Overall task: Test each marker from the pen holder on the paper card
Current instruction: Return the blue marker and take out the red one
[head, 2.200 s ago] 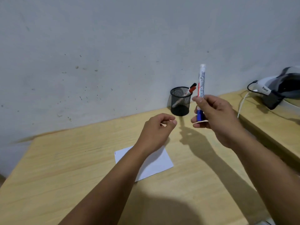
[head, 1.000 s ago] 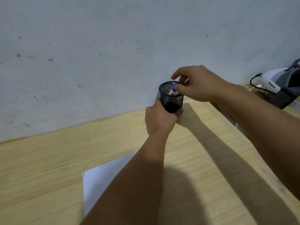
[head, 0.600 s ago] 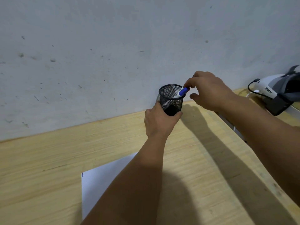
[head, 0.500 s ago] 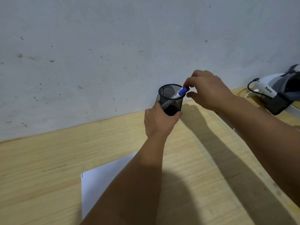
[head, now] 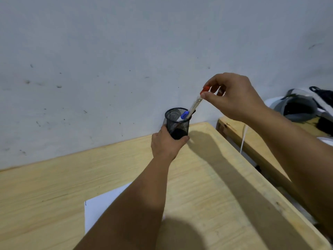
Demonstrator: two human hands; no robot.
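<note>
Now, as the head view shows:
Bench: pale wood-grain bench (head: 207, 186) pushed against the wall, crossed by dark arm shadows.
Wall: grey-white wall (head: 126, 51), scuffed and speckled with small dark marks.
Pen holder: black mesh pen holder (head: 177, 123) at the bench's far edge, close to the wall.
Left hand: left hand (head: 166, 144) wrapped around the holder's base.
Right hand: right hand (head: 232, 98) pinching the red-capped marker (head: 196, 101) near its top, its lower end inside the holder.
Blue marker: blue-capped marker (head: 183, 115) leaning inside the holder.
Paper card: white paper card (head: 100, 208) flat on the bench, partly under the left forearm.
Side surface: second wooden surface (head: 255, 147) to the right, apart from the bench, carrying a grey and black device (head: 297, 109).
</note>
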